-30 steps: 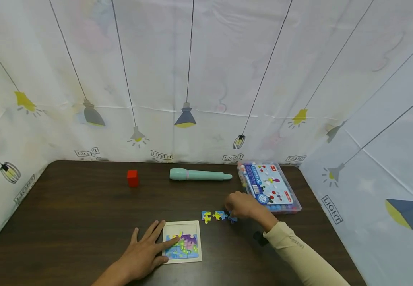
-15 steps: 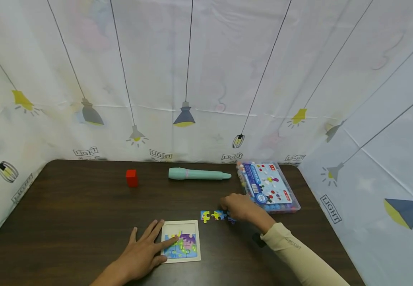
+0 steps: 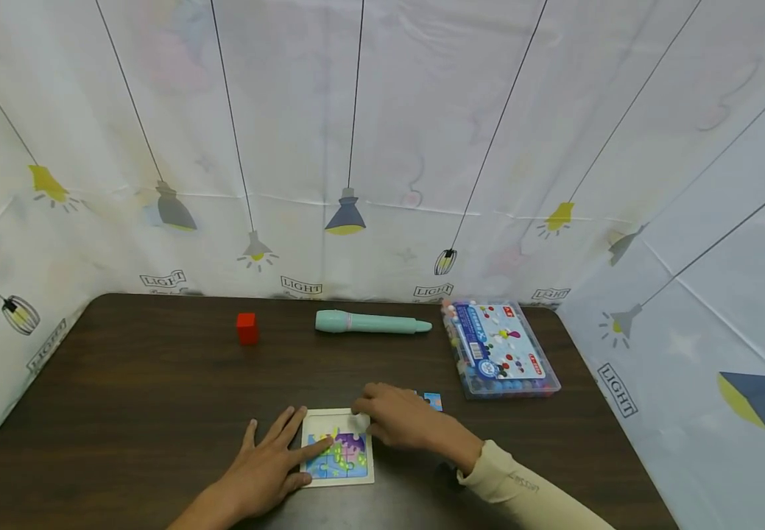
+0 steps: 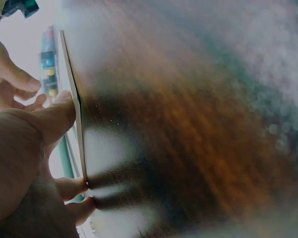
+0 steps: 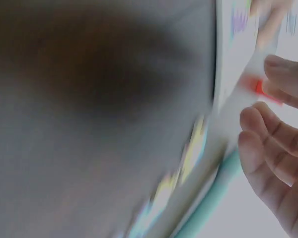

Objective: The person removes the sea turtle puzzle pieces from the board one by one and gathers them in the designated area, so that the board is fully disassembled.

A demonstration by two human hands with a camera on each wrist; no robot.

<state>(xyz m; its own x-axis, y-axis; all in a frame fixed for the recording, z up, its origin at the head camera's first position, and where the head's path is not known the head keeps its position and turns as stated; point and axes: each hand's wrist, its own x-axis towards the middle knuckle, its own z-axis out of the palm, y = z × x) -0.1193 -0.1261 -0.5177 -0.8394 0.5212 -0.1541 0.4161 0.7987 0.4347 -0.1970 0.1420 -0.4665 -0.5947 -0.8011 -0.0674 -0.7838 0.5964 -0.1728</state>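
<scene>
My left hand (image 3: 266,464) lies with spread fingers at the left side of a small wooden puzzle tray (image 3: 355,483), index finger reaching over the fitted pieces (image 3: 336,464). In the left wrist view, thumb and fingertips touch the edge of the tray (image 4: 72,84). My right hand (image 3: 398,419) hovers at the tray's upper right corner, fingers loosely bent. In the right wrist view nothing shows between its thumb and fingers (image 5: 253,153). A loose blue jigsaw piece (image 3: 432,400) lies beyond that hand, which hides others. Loose pieces (image 5: 191,151) appear blurred in a row in the right wrist view.
Toward the back of the dark table (image 3: 157,397) are a red cube (image 3: 247,329) and a mint-green, microphone-shaped stick (image 3: 372,322). A clear plastic box (image 3: 504,342) of coloured beads with a printed label stands at the back right. A lamp-print curtain (image 3: 395,147) hangs behind.
My right hand has moved left and nearer, from the rightmost loose piece to the tray's upper right corner, now covering the other loose pieces. The left hand stays put on the tray.
</scene>
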